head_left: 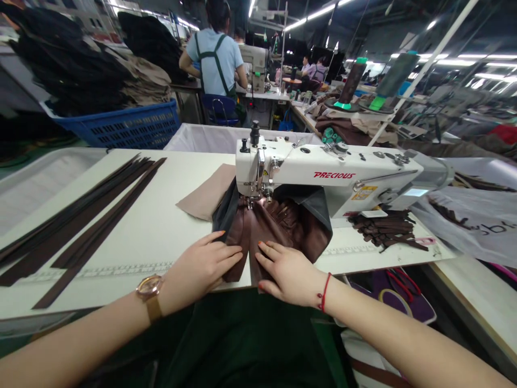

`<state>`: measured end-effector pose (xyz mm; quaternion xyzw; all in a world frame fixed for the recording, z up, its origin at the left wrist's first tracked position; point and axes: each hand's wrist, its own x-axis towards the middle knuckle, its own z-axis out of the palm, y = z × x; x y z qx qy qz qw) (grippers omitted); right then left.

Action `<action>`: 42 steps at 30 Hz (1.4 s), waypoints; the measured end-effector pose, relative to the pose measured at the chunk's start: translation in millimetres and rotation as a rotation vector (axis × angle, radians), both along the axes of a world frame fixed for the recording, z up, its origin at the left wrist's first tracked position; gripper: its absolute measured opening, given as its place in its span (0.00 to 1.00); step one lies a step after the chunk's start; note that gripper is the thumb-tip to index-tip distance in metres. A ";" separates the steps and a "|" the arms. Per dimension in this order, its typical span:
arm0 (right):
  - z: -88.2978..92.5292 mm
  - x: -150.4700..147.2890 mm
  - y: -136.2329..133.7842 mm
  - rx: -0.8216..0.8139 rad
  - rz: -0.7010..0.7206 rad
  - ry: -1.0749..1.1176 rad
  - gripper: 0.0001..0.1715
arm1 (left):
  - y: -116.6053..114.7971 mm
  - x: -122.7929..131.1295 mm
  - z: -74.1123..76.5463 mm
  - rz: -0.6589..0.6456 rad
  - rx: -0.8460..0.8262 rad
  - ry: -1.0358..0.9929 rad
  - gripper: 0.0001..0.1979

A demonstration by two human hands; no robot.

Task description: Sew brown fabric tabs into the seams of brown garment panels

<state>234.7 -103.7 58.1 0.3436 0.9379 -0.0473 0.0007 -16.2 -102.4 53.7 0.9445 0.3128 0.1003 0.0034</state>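
Fingers (pixel 231 254) extended, left hand (pixel 204 267) and right hand (pixel 291 274) touch brown material (pixel 269 223); upper-left basket (pixel 162 111) holds fabric (pixel 60 64); tabletop (pixel 177 234) spans centre-left, edge lower-centre.

- Brown leather-look panel (pixel 267 226): glossy, lying under the right fingers (pixel 271 252), bunched into folds beyond them.
- Its left flap (pixel 238 233): flatter, beneath the left fingers (pixel 226 253) (a gap splits the near edge).
- Dark-grey lining (pixel 317 209): turned up beyond the right fingers.

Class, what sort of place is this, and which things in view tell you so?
Probably a sewing workshop or factory: a white sewing machine, large thread cones and a blue basket heaped with dark material.
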 end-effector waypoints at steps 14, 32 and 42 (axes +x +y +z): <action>-38.9 -4.4 -44.4 0.285 0.008 0.042 0.17 | 1.9 14.3 -7.3 0.115 -0.186 -0.258 0.15; -28.4 -2.3 -43.5 0.174 -0.021 0.096 0.16 | 3.5 26.0 -11.0 0.338 -0.231 -0.181 0.19; -31.7 -0.9 -46.0 0.196 -0.028 0.104 0.16 | -6.5 27.0 -14.7 0.193 -0.145 -0.139 0.15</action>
